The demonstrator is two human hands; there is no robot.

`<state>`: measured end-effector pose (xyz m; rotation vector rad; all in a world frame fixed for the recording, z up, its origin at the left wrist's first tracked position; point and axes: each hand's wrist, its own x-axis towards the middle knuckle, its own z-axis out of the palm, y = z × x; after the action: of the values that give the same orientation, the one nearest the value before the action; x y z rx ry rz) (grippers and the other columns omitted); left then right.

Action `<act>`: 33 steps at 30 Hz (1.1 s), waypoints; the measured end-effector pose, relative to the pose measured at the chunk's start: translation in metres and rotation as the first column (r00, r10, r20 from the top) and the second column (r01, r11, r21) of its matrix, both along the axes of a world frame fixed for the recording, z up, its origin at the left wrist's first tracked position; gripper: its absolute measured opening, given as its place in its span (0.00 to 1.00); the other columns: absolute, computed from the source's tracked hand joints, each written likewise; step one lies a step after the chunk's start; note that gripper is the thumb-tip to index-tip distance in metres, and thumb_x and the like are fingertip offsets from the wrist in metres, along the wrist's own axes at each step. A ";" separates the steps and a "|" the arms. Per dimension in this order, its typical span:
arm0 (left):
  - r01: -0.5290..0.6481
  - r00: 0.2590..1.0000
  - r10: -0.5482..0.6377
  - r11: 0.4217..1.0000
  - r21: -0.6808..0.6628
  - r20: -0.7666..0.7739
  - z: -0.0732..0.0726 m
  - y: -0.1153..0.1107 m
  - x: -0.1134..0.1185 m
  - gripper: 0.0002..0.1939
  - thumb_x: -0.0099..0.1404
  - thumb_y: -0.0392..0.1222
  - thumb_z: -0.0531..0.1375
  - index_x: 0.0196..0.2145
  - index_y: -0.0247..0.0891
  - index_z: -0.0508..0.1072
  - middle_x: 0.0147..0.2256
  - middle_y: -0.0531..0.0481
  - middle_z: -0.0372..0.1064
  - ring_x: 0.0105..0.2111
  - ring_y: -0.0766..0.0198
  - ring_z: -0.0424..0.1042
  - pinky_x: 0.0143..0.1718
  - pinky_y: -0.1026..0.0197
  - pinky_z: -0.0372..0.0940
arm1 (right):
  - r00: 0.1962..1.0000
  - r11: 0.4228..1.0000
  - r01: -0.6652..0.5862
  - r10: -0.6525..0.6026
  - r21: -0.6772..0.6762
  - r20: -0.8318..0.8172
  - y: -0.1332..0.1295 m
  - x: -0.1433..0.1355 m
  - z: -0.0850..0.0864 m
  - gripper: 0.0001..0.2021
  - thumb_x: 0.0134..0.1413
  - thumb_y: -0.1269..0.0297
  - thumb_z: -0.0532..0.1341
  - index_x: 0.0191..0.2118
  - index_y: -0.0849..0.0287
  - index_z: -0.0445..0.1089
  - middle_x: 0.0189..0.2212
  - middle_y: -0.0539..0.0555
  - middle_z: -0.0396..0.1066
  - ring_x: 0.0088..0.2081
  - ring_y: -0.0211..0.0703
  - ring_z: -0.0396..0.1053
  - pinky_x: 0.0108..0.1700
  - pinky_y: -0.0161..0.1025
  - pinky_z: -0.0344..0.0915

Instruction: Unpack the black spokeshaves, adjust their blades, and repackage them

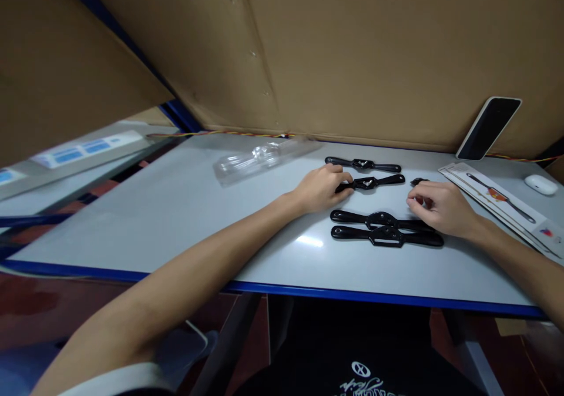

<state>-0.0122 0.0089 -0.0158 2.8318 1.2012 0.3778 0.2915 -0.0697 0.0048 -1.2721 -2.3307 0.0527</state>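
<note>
My left hand [324,189] is closed round the left handle of a black spokeshave [388,180], which lies flat on the table. Just behind that one is another black spokeshave [388,167]. Nearer the front edge, two more lie side by side: a rear spokeshave [348,216] and a front spokeshave [423,240]. My right hand [445,205] hovers or rests right of the held tool, its fingers curled together; what they hold, if anything, is hidden. Small dark pieces [418,181] show just behind those fingers, too small to name.
Clear plastic blister packaging [259,158] lies at the back left. Printed cards [502,199] picturing a spokeshave lie at right, near a white earbud case [541,184]. A phone [489,128] leans against the cardboard wall [374,55]. The table [145,220] has a blue front edge.
</note>
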 end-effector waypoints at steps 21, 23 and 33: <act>-0.029 0.994 0.050 0.978 -0.205 0.101 0.014 -0.020 0.010 0.25 0.65 0.45 0.56 0.58 0.38 0.75 0.24 0.53 0.73 0.23 0.60 0.69 0.30 0.58 0.58 | 0.932 0.921 -0.362 0.358 0.145 0.053 -0.009 -0.007 -0.005 0.15 0.66 0.55 0.55 0.37 0.57 0.75 0.27 0.53 0.72 0.27 0.43 0.66 0.33 0.42 0.59; -0.007 0.995 0.028 0.978 -0.208 0.099 0.015 -0.020 0.010 0.25 0.65 0.43 0.55 0.58 0.38 0.75 0.23 0.54 0.70 0.22 0.61 0.66 0.29 0.58 0.56 | 0.939 0.938 -0.336 0.326 0.088 0.112 -0.008 -0.009 -0.004 0.15 0.69 0.58 0.55 0.41 0.59 0.76 0.33 0.56 0.76 0.30 0.44 0.69 0.35 0.42 0.62; -0.003 0.998 0.016 0.984 -0.176 0.068 0.017 -0.019 0.005 0.26 0.64 0.38 0.53 0.60 0.39 0.69 0.21 0.55 0.66 0.22 0.60 0.66 0.28 0.58 0.55 | 0.927 0.935 -0.351 0.354 -0.051 0.122 -0.009 -0.006 -0.004 0.15 0.70 0.58 0.56 0.42 0.59 0.78 0.29 0.53 0.75 0.29 0.41 0.68 0.34 0.40 0.61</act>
<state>-0.0069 -0.0106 0.0016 2.6429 1.1730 0.3477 0.2851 -0.0784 0.0011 -0.8746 -2.6545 0.1254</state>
